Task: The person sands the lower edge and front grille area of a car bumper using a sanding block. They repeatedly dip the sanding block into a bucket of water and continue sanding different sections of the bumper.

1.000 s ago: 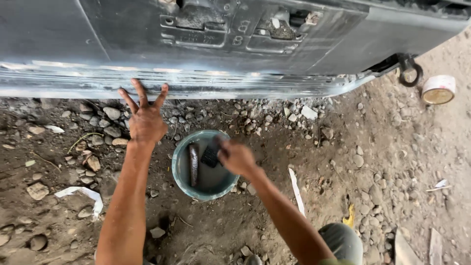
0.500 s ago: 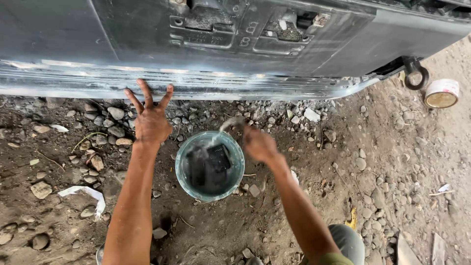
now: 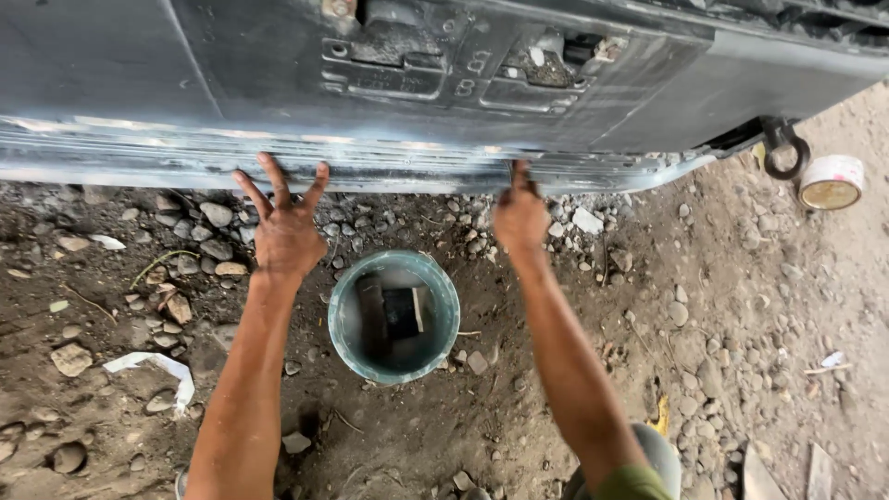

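My left hand (image 3: 282,231) is spread open, its fingertips resting on the lower lip of a grey metal vehicle panel (image 3: 185,83). Further right on the same lip, my right hand (image 3: 520,220) is curled and pressed against it, and seems to pinch a small dark sheet. Whether that is a sheet or only my fingers is hard to tell. Between my arms a round teal bucket (image 3: 339,315) stands on the dirt. It holds murky water, a dark square block (image 3: 403,311) and a flat grey strip.
Stones and gravel cover the dirt under the panel. A roll of tape (image 3: 831,181) lies at the far right beside a black hook (image 3: 785,148) on the panel's corner. A white scrap (image 3: 153,366) lies at the left. A yellow scrap (image 3: 660,417) lies near my right arm.
My right hand has come up out of the bucket and moved to the panel's lower edge. The left hand has stayed on the panel.
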